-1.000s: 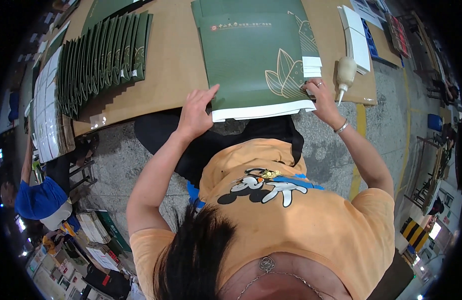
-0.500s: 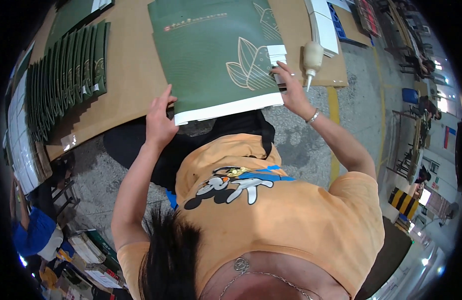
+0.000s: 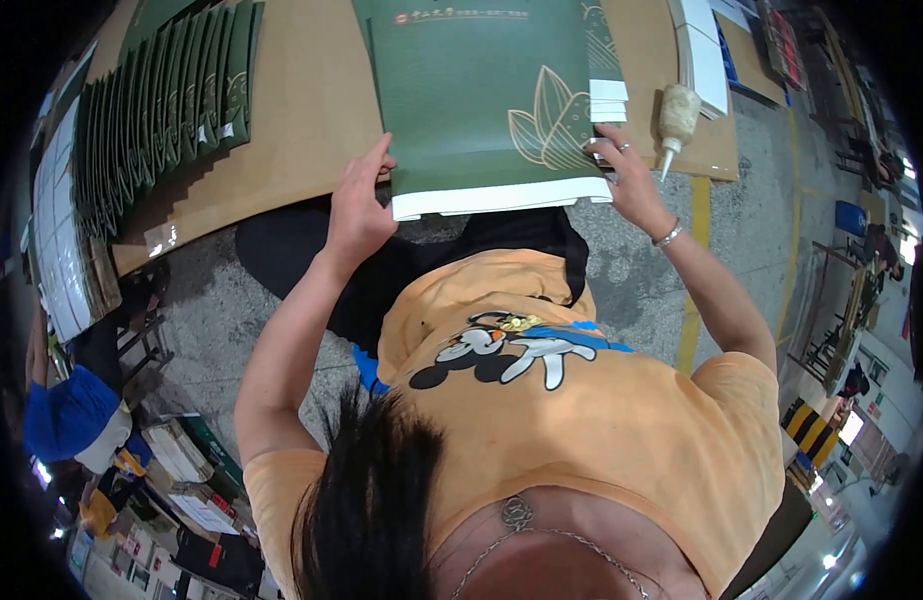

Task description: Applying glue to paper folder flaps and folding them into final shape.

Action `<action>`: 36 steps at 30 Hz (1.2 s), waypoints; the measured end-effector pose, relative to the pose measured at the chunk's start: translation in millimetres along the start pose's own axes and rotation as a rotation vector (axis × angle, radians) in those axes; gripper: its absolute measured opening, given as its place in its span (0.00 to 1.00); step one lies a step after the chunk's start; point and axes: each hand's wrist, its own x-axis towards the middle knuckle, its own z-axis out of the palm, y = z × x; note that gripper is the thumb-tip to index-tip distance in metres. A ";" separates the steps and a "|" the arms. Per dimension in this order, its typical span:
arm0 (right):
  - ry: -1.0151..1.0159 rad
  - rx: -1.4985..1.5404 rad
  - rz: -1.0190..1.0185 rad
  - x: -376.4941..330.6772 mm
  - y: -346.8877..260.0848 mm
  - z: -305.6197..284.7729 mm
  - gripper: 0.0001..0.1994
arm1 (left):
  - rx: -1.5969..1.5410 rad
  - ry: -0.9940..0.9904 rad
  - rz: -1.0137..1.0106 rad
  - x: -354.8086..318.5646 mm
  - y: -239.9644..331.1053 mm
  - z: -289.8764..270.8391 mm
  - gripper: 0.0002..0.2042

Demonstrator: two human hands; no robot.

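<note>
left hand [image 3: 359, 208]: fingers narrow, touching left edge, grip unclear | right hand [image 3: 633, 188]: fingers curled on right edge, grip unclear | flat green gold-printed paper piece [image 3: 461, 110]: on brown worktop [image 3: 311, 90], white strip [image 3: 501, 198] nearest, long axis pointing away

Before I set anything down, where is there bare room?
On the brown table, the widest bare patch lies between the row of folded green pieces and the green sheets. A narrower strip separates those sheets from the bottle. It's crowded along the left, and around the bottle and white stack.
</note>
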 end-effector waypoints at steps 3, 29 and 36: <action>-0.043 -0.043 -0.004 -0.3 2.1 0.6 0.14 | 0.046 -0.032 0.063 -1.3 -1.7 -3.4 0.36; -0.117 -0.104 0.430 57.9 -24.5 -9.6 0.20 | -0.193 -0.108 -0.356 40.9 4.5 -2.3 0.29; 0.352 -0.624 0.164 90.6 -41.2 9.4 0.24 | 0.720 0.032 -0.007 67.3 37.1 27.0 0.28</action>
